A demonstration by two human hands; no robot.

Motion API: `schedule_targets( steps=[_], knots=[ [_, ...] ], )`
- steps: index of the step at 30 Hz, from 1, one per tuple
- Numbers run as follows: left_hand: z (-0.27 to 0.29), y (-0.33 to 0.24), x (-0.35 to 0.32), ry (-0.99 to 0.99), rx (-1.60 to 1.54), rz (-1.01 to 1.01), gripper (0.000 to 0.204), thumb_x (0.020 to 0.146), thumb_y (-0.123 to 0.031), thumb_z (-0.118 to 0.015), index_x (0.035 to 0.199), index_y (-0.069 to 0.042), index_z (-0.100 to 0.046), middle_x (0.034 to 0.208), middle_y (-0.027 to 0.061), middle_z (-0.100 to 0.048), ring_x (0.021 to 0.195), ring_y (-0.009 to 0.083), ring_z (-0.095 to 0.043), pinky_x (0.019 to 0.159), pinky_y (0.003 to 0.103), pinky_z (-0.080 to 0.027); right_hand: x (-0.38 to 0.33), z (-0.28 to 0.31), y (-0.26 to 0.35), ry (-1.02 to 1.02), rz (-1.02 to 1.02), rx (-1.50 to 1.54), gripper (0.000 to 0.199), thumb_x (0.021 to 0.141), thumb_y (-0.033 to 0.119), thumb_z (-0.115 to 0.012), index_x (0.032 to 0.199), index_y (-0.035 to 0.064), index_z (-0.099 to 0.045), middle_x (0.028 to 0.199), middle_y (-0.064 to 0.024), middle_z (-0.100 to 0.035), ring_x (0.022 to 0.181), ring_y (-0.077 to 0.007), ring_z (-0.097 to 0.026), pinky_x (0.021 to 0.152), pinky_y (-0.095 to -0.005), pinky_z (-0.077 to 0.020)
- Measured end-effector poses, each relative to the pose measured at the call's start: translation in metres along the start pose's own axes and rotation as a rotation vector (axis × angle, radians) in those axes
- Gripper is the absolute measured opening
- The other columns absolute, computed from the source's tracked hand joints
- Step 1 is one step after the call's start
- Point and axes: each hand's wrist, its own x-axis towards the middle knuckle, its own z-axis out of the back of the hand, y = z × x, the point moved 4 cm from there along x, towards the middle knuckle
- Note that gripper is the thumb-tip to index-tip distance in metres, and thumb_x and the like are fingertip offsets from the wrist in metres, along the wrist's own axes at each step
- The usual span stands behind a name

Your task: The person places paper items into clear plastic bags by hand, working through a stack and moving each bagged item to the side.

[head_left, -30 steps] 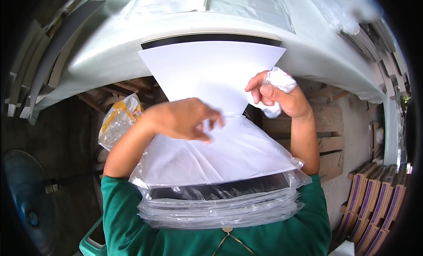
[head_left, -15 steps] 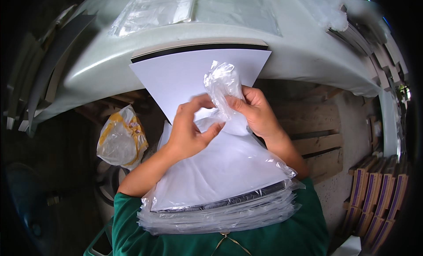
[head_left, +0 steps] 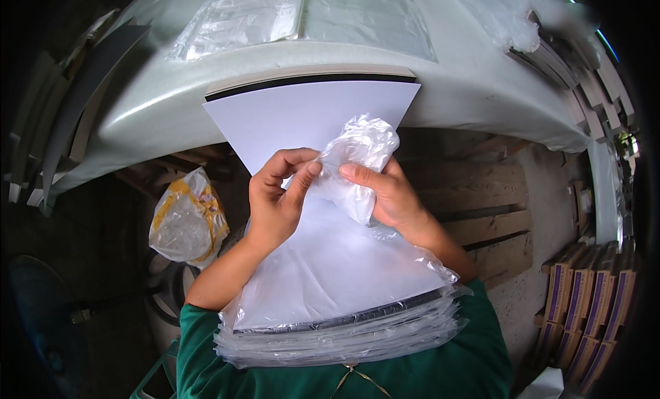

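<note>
From afar I'm seeing a yellow-marked plastic bag [head_left: 182, 228] at left, wooden slats [head_left: 474, 189] and purple-striped stacks [head_left: 598, 297] at right

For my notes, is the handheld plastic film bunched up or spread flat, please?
Bunched: the clear film forms a crumpled wad in the right hand.

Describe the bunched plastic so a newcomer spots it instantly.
Find the pale table across the top, then the white sheet at its near edge. The bunched plastic partly hides that sheet, between left hand and right hand. Unlike the yellow-marked bag at left, it shows no yellow and is held.
</note>
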Motion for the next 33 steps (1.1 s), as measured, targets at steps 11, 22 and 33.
schedule_targets(
  steps=[11,22,33],
  knots=[
    [0.003,0.000,0.003,0.117,0.234,-0.158,0.020,0.087,-0.015,-0.052,0.076,0.001,-0.056,0.077,0.0054,-0.059,0.074,0.0105,-0.052,0.071,0.022,-0.040,-0.002,0.013,-0.006,-0.051,0.100,-0.034,0.015,0.077,0.012,-0.061,0.087,0.0033,-0.054,0.082,-0.0049,-0.056,0.076,-0.0110,-0.052,0.071,-0.0268,-0.0418],
    [0.005,0.000,0.011,0.239,-0.003,-0.064,0.012,0.084,-0.012,-0.056,0.083,0.000,-0.054,0.085,0.0032,-0.056,0.078,0.0091,-0.048,0.076,0.022,-0.036,-0.010,0.002,0.000,-0.022,0.105,-0.042,0.016,0.073,0.007,-0.063,0.087,0.0017,-0.055,0.077,-0.0022,-0.056,0.071,-0.0095,-0.053,0.063,-0.0228,-0.0417],
    [0.011,-0.006,0.015,0.208,0.182,-0.126,0.016,0.083,-0.015,-0.058,0.076,-0.001,-0.061,0.074,0.0031,-0.060,0.071,0.0104,-0.052,0.070,0.023,-0.040,-0.010,0.016,0.003,0.026,0.001,0.060,0.031,0.080,0.022,-0.058,0.103,0.0034,-0.048,0.085,-0.0071,-0.055,0.080,-0.0162,-0.056,0.075,-0.0315,-0.0442]
  ],
)
